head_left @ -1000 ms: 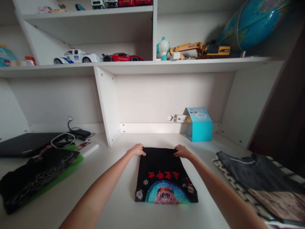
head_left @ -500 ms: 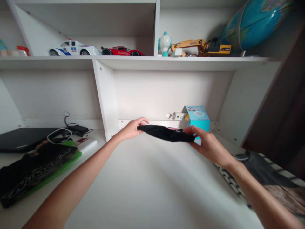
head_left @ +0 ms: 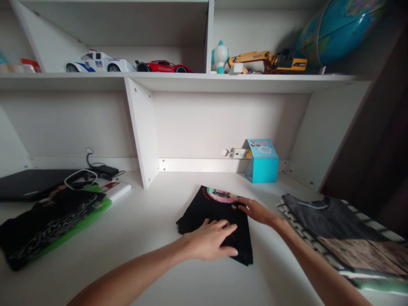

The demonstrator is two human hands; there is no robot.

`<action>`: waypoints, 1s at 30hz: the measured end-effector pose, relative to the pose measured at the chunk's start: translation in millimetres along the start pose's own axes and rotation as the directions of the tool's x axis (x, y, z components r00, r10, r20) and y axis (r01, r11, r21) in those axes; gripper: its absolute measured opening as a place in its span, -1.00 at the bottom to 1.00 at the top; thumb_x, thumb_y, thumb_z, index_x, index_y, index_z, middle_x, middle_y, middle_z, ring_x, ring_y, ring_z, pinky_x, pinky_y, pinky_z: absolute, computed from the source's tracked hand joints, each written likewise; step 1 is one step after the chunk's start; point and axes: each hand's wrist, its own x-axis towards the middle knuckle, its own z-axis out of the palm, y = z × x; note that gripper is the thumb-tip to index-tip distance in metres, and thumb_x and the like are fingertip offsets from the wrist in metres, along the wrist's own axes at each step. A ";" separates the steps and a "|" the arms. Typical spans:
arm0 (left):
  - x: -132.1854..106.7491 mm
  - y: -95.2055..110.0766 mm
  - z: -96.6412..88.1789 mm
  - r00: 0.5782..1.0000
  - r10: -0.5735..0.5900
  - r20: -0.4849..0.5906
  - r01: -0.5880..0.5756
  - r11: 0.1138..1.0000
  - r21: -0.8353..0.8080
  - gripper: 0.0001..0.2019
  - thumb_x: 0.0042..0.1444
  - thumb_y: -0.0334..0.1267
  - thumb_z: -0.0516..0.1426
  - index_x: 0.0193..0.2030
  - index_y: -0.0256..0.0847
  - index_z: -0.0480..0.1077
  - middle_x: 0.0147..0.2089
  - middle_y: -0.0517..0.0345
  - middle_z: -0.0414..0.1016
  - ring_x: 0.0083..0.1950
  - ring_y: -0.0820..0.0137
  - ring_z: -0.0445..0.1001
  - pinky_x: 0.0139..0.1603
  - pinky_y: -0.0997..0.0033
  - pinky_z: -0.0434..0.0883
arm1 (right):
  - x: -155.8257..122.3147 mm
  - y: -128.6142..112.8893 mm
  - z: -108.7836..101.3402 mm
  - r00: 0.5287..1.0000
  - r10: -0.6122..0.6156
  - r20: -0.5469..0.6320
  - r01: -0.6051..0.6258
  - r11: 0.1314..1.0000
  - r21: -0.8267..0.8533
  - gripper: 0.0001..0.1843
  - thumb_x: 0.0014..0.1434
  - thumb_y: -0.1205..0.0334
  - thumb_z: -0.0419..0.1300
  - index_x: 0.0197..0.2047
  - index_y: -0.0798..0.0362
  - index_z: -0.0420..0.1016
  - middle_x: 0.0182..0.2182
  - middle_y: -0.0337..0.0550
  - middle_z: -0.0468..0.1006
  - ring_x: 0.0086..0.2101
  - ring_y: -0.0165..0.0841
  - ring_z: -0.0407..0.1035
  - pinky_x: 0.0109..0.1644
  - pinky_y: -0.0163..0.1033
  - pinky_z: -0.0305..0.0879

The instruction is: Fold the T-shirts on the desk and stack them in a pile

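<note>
**Black T-shirt folded askew on the desk: the fold may slip**

Head view: black T-shirt lies folded into a small packet on the white desk, about the middle of it, turned at a slant so one corner points toward the shelf wall. Its round coloured print shows at the far end.

The left hand lies palm down on the near half of the packet, fingers spread and flat. The right hand reaches in from the right, fingertips at the cloth's right edge just beside the print; whether they pinch the cloth or only rest on it cannot be told.

As I judge it, the risk lies in the layers. If the flat hand slides while pressing, the upper layer could creep over the lower one and wrinkle. A tug at the right edge could peel the top fold open.

The pile of folded garments lies near on the right, and the right forearm passes just beside its striped edge; a careless sweep could rumple it. The teal box stands well apart, behind.
</note>
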 end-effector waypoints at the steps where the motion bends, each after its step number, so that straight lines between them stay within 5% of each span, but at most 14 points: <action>1: 0.9 2.4 5.9 1.000 0.000 -0.014 0.000 1.000 0.007 -0.35 0.11 0.10 -0.01 0.30 -0.11 0.02 0.19 -0.21 0.24 0.16 -0.08 0.22 0.12 -0.26 0.01 | -1.3 0.1 7.2 1.000 0.006 0.006 -0.006 1.000 -0.021 -0.59 0.20 0.28 -0.07 0.09 0.09 0.33 0.03 -0.06 0.42 0.03 -0.26 0.28 0.11 -0.18 0.17; 4: -1.6 -4.6 8.2 0.996 -0.031 -0.080 0.035 0.998 0.045 -0.47 0.14 0.09 -0.04 0.22 -0.03 0.17 0.02 -0.13 0.42 0.05 -0.06 0.31 0.10 -0.34 -0.09 | -18.8 -12.7 20.4 0.998 0.062 -0.003 -0.062 0.993 -0.097 -0.60 0.20 0.33 -0.11 0.05 0.14 0.37 -0.06 0.07 0.47 -0.04 -0.14 0.34 0.04 -0.05 0.22; 8: -8.2 -46.7 -12.3 0.981 -0.141 -0.135 0.157 0.980 0.120 -0.67 0.19 -0.05 -0.05 -0.11 -0.08 0.47 -0.18 -0.03 0.51 -0.03 0.06 0.36 0.14 -0.33 -0.24 | -63.1 -64.8 16.8 0.996 0.081 0.028 -0.076 0.987 -0.142 -0.64 0.17 0.36 -0.07 -0.06 0.16 0.46 -0.22 0.17 0.51 -0.17 -0.05 0.38 -0.07 0.03 0.27; 12: -16.7 -95.1 -29.6 0.937 -0.226 -0.265 0.285 0.935 0.212 -0.73 0.15 -0.23 0.02 -0.05 -0.10 0.42 0.15 -0.07 0.28 0.17 0.03 0.17 0.15 -0.18 -0.04 | -100.6 -112.3 -10.2 0.969 -0.170 0.178 0.119 0.956 0.267 -0.67 0.25 0.17 -0.04 0.03 -0.12 0.39 -0.14 -0.15 0.52 -0.16 -0.32 0.41 -0.07 -0.26 0.32; 14: -26.5 -102.4 -32.6 0.879 -0.267 -0.396 0.366 0.909 0.200 -0.65 0.14 -0.24 0.00 0.07 -0.12 0.33 0.20 -0.11 0.20 0.17 0.08 0.18 0.10 0.04 0.13 | -103.3 -108.8 -22.1 0.976 -0.163 0.142 0.097 0.918 0.384 -0.67 0.26 0.06 -0.06 -0.01 -0.14 0.42 -0.12 -0.22 0.53 -0.15 -0.35 0.42 -0.05 -0.31 0.31; 16: -43.0 -92.7 -30.9 0.829 -0.359 -0.428 0.440 0.892 0.104 -0.65 0.16 -0.20 -0.03 0.06 -0.20 0.33 -0.02 -0.10 0.38 -0.04 0.18 0.36 -0.05 0.24 0.26 | -93.5 -85.6 -26.3 0.999 -0.019 0.050 0.004 0.956 0.293 -0.65 0.26 0.05 -0.07 -0.04 -0.06 0.44 -0.08 -0.18 0.51 -0.09 -0.31 0.39 0.02 -0.27 0.27; 18: -65.4 -69.2 -23.9 0.828 -0.463 -0.315 0.464 0.883 -0.078 -0.64 0.17 -0.12 -0.04 0.02 -0.20 0.36 -0.32 0.05 0.44 -0.28 0.27 0.42 -0.21 0.34 0.30 | -74.5 -53.4 -22.1 0.994 0.108 -0.025 -0.104 0.983 0.151 -0.63 0.25 0.11 -0.07 -0.02 0.04 0.43 -0.05 -0.09 0.48 -0.05 -0.26 0.36 0.08 -0.19 0.21; 20: -89.7 -40.1 -12.0 0.855 -0.504 -0.125 0.441 0.832 -0.337 -0.57 0.14 -0.02 -0.01 0.11 -0.12 0.30 -0.39 0.14 0.44 -0.36 0.32 0.42 -0.26 0.37 0.32 | -51.4 -25.3 -11.9 0.982 0.184 -0.033 -0.181 0.980 0.082 -0.62 0.24 0.17 -0.06 0.02 0.12 0.39 -0.05 0.00 0.47 -0.07 -0.24 0.36 0.07 -0.15 0.21; 23: -116.9 -3.7 8.8 0.870 -0.482 0.106 0.393 0.546 -0.740 -0.40 0.03 0.06 0.11 0.23 0.08 0.14 0.01 0.07 0.41 -0.16 0.28 0.45 -0.18 0.34 0.36 | -17.6 -6.6 7.7 0.970 0.244 -0.009 -0.243 0.968 0.058 -0.65 0.25 0.18 0.00 0.02 0.16 0.37 -0.09 0.04 0.47 -0.13 -0.27 0.38 0.02 -0.11 0.24; 27: -121.5 13.6 29.4 0.827 -0.530 0.187 0.244 0.038 -0.969 -0.35 -0.15 0.05 0.26 0.15 0.16 0.23 0.32 0.14 0.03 0.16 0.19 0.27 -0.01 0.29 0.33 | 12.8 -12.5 28.7 0.952 0.305 0.038 -0.306 0.952 0.023 -0.70 0.21 0.13 0.11 -0.05 0.12 0.37 -0.11 -0.09 0.43 -0.13 -0.30 0.35 -0.01 -0.03 0.26; 30: -108.8 8.0 39.0 0.785 -0.601 0.149 0.108 -0.105 -0.989 -0.27 -0.24 -0.04 0.33 0.14 0.05 0.24 0.30 0.03 0.07 0.14 0.19 0.29 0.03 0.29 0.30 | 18.3 -18.5 33.3 0.943 0.320 0.088 -0.324 0.945 0.044 -0.72 0.21 0.13 0.12 -0.07 0.11 0.37 -0.11 -0.11 0.42 -0.15 -0.32 0.35 -0.07 -0.07 0.31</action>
